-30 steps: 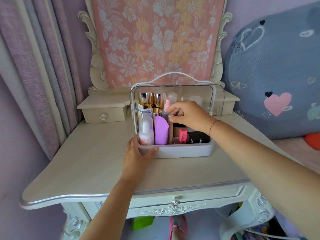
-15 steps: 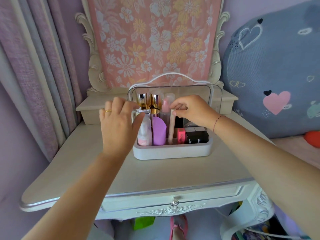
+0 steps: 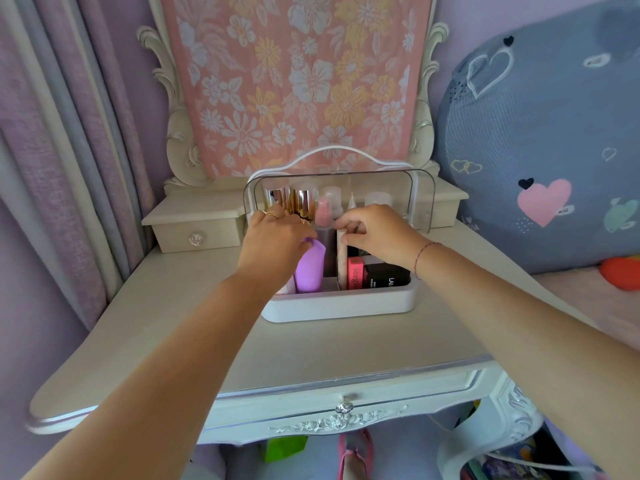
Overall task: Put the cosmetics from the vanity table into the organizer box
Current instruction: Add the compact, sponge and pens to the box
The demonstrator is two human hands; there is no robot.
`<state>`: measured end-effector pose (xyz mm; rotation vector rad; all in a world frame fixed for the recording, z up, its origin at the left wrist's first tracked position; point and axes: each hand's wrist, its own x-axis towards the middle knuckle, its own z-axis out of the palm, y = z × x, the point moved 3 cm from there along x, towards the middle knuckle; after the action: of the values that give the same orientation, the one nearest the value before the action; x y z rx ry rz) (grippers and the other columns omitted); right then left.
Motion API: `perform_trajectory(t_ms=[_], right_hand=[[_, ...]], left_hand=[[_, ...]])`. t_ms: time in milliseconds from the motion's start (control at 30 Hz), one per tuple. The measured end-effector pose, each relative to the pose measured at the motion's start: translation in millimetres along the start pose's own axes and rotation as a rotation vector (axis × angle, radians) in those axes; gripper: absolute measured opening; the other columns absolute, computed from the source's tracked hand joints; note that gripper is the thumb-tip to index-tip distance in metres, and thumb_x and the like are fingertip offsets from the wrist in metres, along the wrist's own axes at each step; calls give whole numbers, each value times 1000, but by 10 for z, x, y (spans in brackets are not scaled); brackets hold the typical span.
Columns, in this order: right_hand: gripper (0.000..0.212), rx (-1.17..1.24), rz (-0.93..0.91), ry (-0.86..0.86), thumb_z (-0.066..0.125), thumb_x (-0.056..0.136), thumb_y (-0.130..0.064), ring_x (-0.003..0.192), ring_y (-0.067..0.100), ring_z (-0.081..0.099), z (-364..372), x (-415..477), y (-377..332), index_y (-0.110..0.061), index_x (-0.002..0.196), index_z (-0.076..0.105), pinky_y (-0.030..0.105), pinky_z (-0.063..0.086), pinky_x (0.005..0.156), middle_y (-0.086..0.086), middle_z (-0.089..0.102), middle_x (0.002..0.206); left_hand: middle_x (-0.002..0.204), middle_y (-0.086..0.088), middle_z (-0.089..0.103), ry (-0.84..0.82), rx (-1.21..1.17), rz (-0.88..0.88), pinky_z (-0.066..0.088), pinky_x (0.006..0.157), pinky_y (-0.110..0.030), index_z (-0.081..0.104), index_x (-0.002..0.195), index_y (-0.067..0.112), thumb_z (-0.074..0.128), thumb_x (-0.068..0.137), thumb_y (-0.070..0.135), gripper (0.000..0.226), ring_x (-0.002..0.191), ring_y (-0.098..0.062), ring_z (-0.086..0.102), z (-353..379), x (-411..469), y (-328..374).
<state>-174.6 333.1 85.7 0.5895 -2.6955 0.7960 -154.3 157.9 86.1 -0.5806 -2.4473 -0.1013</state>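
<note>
On the smooth cream vanity table sits the matte white organizer box. The right hand pinches a slim beige tube upright inside it. The left hand reaches among the bottles over a lilac rounded container; its grip is hidden. Behind rises the clear curved lid.

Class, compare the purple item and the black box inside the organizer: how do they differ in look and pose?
The purple item stands upright with a rounded top; the black box lies flat and is square-edged. The purple item is plain; the black box carries white lettering. Both sit at the front of the organizer.
</note>
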Motion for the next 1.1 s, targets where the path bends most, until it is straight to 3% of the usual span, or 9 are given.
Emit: perform_trajectory(t_ms=[200,400,667,900,1100], right_hand=[[29,37,26,3,66,86,-15,82,13,61,-37,-38,36,-18,114,68,28,50,83,3,70,96],[28,60,35,6,66,86,-16,85,16,63,-69,-77,49,-16,114,68,22,48,78,4,70,97],[28,49,42,-7,69,85,-20,70,-1,53,-28,-109,120,-16,112,67,22,44,74,-3,69,92],[30,60,47,-18,69,84,-20,69,-3,53,-19,-144,161,-17,114,65,17,40,68,-8,66,88],[34,29,50,44,69,84,-23,74,7,57,-96,-210,173,-21,118,63,26,47,75,-9,64,98]], left_hand=[[97,2,71,23,-76,-24,28,82,-34,72,100,24,57,91,25,18,102,-25,49,61,53,8],[91,0,72,34,-132,-126,26,81,-34,73,93,21,54,92,21,20,97,-27,51,110,112,4],[93,1,71,-35,-158,-129,22,81,-33,72,96,22,49,95,19,24,100,-26,47,142,179,30],[94,-2,69,-77,-99,-106,26,86,-36,71,100,21,45,97,21,26,102,-27,47,150,202,67],[94,-4,69,-42,-134,-97,26,86,-37,70,104,22,47,95,22,25,104,-29,46,135,185,101]])
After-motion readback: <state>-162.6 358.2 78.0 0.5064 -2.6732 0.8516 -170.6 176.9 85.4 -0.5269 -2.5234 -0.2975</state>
